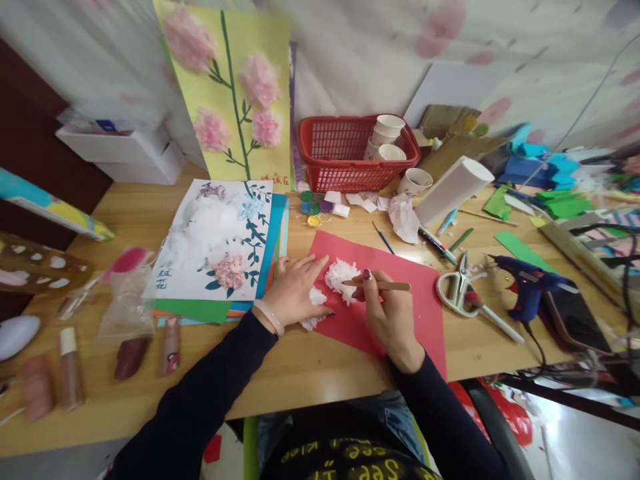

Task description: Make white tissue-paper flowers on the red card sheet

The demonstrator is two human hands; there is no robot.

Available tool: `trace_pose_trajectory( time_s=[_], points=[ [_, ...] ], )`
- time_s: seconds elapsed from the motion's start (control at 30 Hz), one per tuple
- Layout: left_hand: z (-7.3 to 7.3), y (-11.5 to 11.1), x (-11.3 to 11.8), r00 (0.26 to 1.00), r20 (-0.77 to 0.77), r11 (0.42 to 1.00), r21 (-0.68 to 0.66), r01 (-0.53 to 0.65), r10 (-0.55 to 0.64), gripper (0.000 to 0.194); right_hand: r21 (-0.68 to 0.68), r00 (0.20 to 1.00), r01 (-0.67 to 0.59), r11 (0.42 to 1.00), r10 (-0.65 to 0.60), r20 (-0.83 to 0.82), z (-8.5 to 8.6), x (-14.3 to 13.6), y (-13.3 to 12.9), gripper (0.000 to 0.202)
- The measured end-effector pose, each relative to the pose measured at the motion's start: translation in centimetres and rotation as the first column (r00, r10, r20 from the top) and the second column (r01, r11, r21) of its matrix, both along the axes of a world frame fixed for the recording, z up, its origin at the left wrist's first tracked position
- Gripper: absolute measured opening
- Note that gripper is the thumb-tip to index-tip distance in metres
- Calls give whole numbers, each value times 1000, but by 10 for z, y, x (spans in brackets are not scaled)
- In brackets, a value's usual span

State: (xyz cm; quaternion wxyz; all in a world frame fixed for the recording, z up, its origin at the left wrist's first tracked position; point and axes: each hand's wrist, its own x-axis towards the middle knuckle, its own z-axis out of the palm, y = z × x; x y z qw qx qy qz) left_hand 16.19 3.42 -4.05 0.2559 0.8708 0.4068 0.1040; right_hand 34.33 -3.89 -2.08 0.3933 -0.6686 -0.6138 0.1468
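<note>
A sheet of red paper (420, 313) lies on the table in front of me. On it sits a ruffled white tissue-paper flower (341, 275). In my right hand (393, 317) I pinch a thin brown wooden stick (395, 285), its left end at the flower's lower right side. My left hand (295, 293) rests with fingers spread over the red paper's left edge, beside the flower. Small pieces of crumpled white tissue (316, 295) show between its thumb and fingers, partly covered by the hand.
Left of the red paper is a flower picture (175, 247) on coloured sheets. A red basket (350, 177) with paper cups stands behind. To the right are scissors (457, 287), a blue glue gun (525, 283) and a phone (580, 320). A paper roll (453, 193) stands behind the red paper.
</note>
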Motion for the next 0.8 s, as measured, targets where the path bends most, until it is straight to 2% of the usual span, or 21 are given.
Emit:
trace_pose_trajectory(
  time_s=[0.17, 0.33, 0.53, 0.8],
  points=[
    [-3, 0, -1, 1000, -2, 1000, 20, 2, -2, 93, 28, 996, 24, 999, -21, -88, 7, -1, -6, 39],
    [-1, -1, 0, 1000, -6, 1000, 15, 4, -4, 92, -18, 1000, 15, 1000, -14, 12, 2, -2, -3, 36],
    [1, -2, 1, 1000, -18, 1000, 0, 4, -4, 89, -75, 998, -24, 997, 28, 57, -7, -3, 1, 36],
    [4, -2, 1, 1000, -25, 1000, 5, 10, -10, 85, 53, 985, -69, 996, 60, 161, -16, -6, -2, 32]
  ],
)
